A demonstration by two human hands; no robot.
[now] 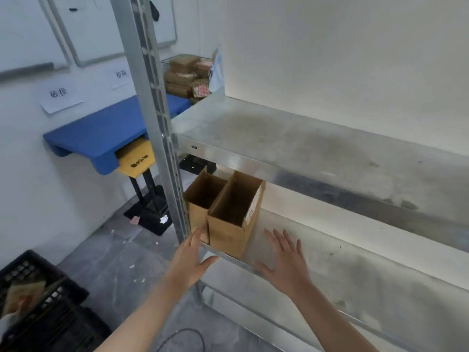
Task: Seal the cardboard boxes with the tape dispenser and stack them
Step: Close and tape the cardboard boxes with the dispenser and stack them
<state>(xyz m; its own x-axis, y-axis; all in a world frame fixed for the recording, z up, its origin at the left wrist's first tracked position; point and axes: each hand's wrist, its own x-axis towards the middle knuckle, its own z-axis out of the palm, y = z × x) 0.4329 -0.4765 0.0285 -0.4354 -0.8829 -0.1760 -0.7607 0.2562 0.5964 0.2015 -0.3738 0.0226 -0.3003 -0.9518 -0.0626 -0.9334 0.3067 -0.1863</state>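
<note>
1. A black crate (38, 301) is sitting on the grey floor at the far left. Above it, a blue table (101, 133) is standing against the wall, with a yellow packet (135, 161) sticking out from under its edge.
2. A steel post (152, 110) of the rack is running down the middle of the view.
3. The left hand (189, 260) is reaching in just right of the post with its fingers straight and holding nothing. Its fingertips are lying at the front of the smaller box (200, 196); whether they are touching it cannot be told.
4. The smaller box and the larger box (233, 214) are standing side by side, touching, at the left end of the lower shelf (355, 262). Both are plain brown cardboard, untaped, with their top flaps standing upright and their insides showing. The larger one is sitting nearer the shelf's front edge and is carrying a white label on its right side.
5. The right hand (285, 260) is hovering over the lower shelf just right of the larger box, apart from it, with fingers spread wide and holding nothing.
6. The upper shelf (330, 153) is stretching away to the right, its metal looking dull and smudged.
</note>
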